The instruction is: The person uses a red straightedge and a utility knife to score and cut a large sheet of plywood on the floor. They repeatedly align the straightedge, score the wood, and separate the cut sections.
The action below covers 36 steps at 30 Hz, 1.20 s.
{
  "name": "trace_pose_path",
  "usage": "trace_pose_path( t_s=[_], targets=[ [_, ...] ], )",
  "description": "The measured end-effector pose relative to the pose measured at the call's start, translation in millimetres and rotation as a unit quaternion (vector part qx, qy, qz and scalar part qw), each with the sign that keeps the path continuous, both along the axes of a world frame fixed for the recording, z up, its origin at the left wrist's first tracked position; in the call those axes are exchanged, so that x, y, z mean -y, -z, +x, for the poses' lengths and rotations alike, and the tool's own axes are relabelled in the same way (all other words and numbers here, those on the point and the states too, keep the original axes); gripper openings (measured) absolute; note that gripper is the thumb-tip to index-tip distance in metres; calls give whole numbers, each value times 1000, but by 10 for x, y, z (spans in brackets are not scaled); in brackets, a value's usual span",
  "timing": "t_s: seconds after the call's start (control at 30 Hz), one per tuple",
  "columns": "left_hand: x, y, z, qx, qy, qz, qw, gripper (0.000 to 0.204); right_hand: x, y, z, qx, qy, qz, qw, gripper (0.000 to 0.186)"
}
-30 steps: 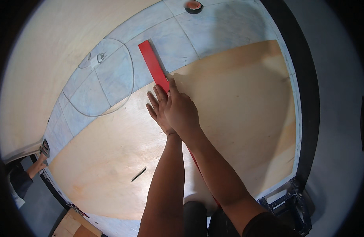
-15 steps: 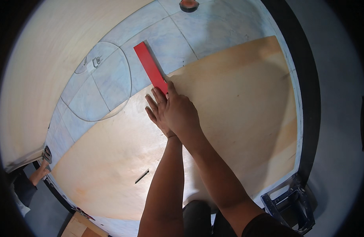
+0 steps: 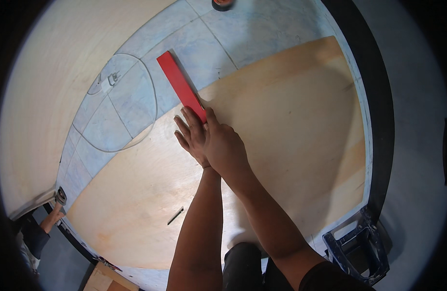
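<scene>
A red rectangular bar (image 3: 177, 80) lies slanted across the far edge of a pale wooden sheet (image 3: 291, 145), its far end over blue-white tiles. My left hand (image 3: 192, 136) rests flat with fingers spread, its fingertips at the bar's near end. Crossing over the left wrist and palm, my right hand (image 3: 226, 148) has its index finger stretched along the bar's right edge. A thin, small tip shows just ahead of that finger; the rest of what the right hand grips is hidden. Left of my forearms a dark pen-like stick (image 3: 175, 216) lies on the sheet.
A white plug (image 3: 108, 82) with a looped cable (image 3: 156, 99) lies on the tiles (image 3: 136, 72) at left. At the far edge sits a round black-and-orange object (image 3: 222, 5). A dark blue stool-like frame (image 3: 357, 247) stands at lower right. Another person's hand (image 3: 53, 217) touches the left edge.
My right hand has slid slightly toward me along the bar's right edge. The left hand stays nearly in place on the bar. The whole view has shifted a little.
</scene>
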<state>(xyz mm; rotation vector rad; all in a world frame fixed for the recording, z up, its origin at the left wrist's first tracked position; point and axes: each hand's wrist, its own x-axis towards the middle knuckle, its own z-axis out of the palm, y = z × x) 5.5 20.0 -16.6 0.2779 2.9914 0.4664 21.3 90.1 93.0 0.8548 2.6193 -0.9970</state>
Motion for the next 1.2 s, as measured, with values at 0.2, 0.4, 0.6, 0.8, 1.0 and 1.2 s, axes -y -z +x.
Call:
trace_pose_path(
  t_s=[0.2, 0.4, 0.6, 0.8, 1.0, 1.2],
  targets=[
    [3, -1, 20, -7, -5, 65, 998, 68, 17, 109, 175, 10, 81, -114, 990, 44],
    [37, 38, 31, -17, 11, 112, 994, 68, -6, 72, 329, 12, 96, -160, 982, 46],
    [65, 81, 10, -11, 0, 132, 991, 69, 34, 136, 494, -35, 110, -163, 980, 45],
    [127, 124, 2, -17, 28, 168, 985, 69, 44, 196, 661, -74, 119, -175, 975, 42],
    [116, 92, 20, 2, 23, 171, 985, 72, 100, 285, 787, -92, 126, -154, 976, 39],
    [217, 228, -49, 2, 38, 152, 988, 71, 177, 371, 929, -118, 123, -128, 977, 41]
  ],
)
